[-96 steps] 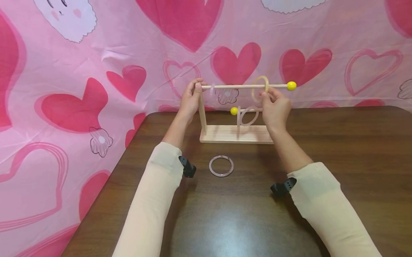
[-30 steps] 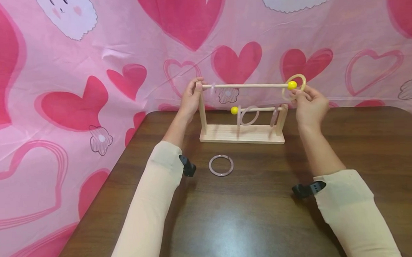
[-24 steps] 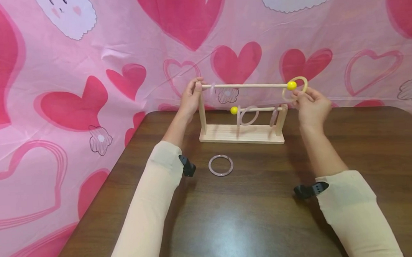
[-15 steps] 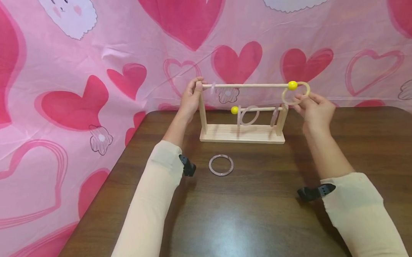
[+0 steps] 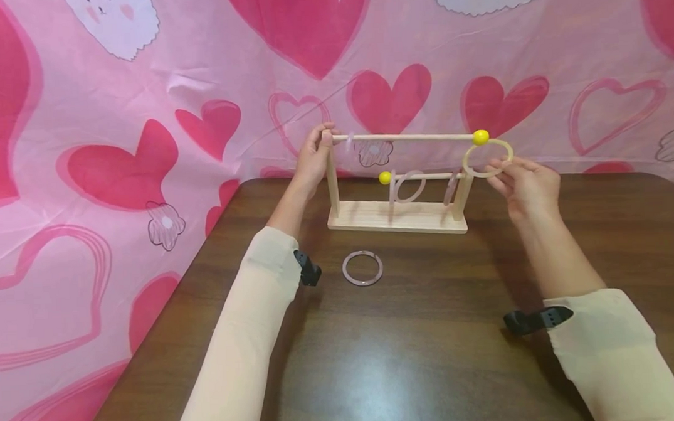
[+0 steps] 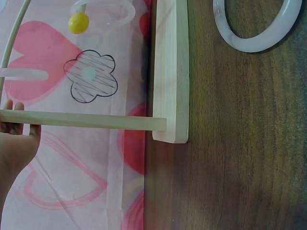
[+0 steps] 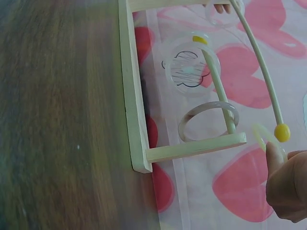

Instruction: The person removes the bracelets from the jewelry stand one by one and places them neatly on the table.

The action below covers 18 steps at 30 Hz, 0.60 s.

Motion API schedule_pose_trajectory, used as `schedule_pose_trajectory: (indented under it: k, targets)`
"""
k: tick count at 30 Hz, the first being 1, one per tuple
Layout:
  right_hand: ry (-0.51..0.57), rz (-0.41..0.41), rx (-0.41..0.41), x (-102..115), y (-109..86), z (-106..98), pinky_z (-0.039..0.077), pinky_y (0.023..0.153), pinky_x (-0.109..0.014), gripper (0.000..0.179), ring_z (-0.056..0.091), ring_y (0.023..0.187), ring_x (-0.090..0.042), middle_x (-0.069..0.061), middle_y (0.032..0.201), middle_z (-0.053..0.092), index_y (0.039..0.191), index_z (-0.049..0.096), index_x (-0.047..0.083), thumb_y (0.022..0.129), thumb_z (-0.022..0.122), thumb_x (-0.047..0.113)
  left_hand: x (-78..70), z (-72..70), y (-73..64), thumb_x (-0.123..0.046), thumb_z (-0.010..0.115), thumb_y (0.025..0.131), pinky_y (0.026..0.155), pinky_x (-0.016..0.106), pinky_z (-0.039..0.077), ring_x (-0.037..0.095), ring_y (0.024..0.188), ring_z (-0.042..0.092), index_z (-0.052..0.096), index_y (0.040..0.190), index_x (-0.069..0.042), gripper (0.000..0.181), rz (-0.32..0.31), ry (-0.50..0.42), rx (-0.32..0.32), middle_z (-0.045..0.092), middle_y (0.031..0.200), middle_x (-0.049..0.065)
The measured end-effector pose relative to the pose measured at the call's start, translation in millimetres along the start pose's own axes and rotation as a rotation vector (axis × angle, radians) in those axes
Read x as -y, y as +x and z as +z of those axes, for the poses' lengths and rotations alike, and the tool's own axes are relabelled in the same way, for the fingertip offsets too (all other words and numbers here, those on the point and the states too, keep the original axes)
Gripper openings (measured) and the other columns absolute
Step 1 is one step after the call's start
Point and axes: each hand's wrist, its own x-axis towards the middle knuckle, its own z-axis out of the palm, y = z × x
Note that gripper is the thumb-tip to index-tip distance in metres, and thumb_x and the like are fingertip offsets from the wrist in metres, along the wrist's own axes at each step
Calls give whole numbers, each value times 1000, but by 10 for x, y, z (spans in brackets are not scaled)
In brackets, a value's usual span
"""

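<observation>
My left hand (image 5: 312,158) grips the top of the tall left post of a wooden bangle stand (image 5: 399,218), thumb in front and fingers behind. In my right hand (image 5: 530,186) a pale yellow bangle (image 5: 511,149) is pinched between thumb and fingers, just below and right of the yellow ball (image 5: 481,137) that caps the upper rod (image 5: 413,136). A pale bangle (image 5: 350,142) hangs near that rod's left end. On the lower rod (image 5: 437,176) hang several pale bangles, one turned broadside (image 5: 410,187) and a greyish one (image 7: 208,109) beside the short right post.
A pale lilac bangle (image 5: 363,268) lies flat on the dark wooden table (image 5: 411,358) in front of the stand. Another yellow ball (image 5: 385,178) caps the lower rod's left end. A pink heart-patterned cloth (image 5: 218,65) hangs behind the table.
My right hand has drawn the yellow bangle rightward along the upper rod, past its end ball, then slightly down and away. My left hand keeps its grip on the post.
</observation>
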Motion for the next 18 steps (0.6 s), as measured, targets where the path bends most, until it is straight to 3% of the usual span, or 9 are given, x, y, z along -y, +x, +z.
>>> schedule_pose_trajectory:
  k: [8,18]
  targets:
    - [-73,65,60,31,-58,-14,54,60,-30,22,68,66,-22,-17,71,68,74,66,-7,86,49,-14,8,-3,8,-25,42,98,98,29,34,17,119,49,47,128,-7,36,10,7,9,53,128,11]
    - [-195,175,203,24,-93,-47,53,67,-29,26,68,74,-21,-15,77,69,78,68,-3,90,46,-10,14,-4,18,-24,42,97,99,28,32,16,119,48,47,128,-6,36,-5,-9,7,53,128,11]
